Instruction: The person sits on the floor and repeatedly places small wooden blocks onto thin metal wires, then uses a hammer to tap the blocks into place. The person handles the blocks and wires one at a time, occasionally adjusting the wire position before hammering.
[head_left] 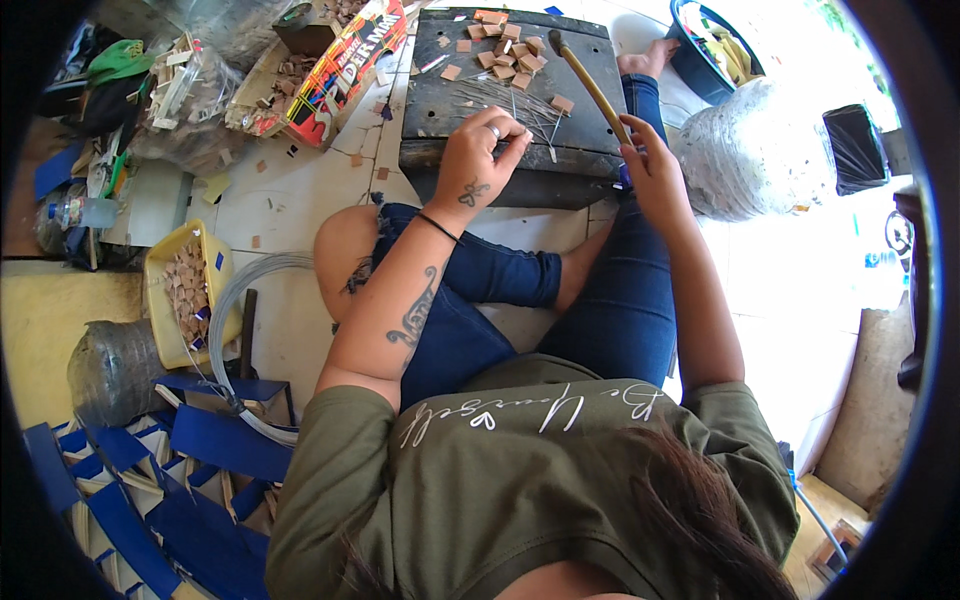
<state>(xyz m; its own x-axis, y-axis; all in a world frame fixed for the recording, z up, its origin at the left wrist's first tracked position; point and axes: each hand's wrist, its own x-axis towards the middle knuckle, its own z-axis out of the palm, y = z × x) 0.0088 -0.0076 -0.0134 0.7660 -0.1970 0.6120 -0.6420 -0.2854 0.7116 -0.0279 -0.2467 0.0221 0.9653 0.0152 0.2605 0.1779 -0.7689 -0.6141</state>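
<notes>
My left hand [478,158] is closed in a pinch over the near edge of a low black wooden bench [430,110]. Whatever its fingertips hold is too small to make out. Thin metal wires [480,97] lie loosely across the bench top just beyond it. My right hand [652,165] grips the wooden handle of a hammer [592,88] near its lower end. The hammer's small dark head points up and left, near a pile of small square wooden pieces [505,62]. One square piece [562,104] lies apart, beside the wire ends.
At the left are a yellow basin [236,290] of wooden squares, a coil of wire [222,345] and blue slatted pieces [200,520]. A colourful printed box [340,75] stands beyond. To the right are a dark tub [688,75] and a large plastic-wrapped bundle [745,150].
</notes>
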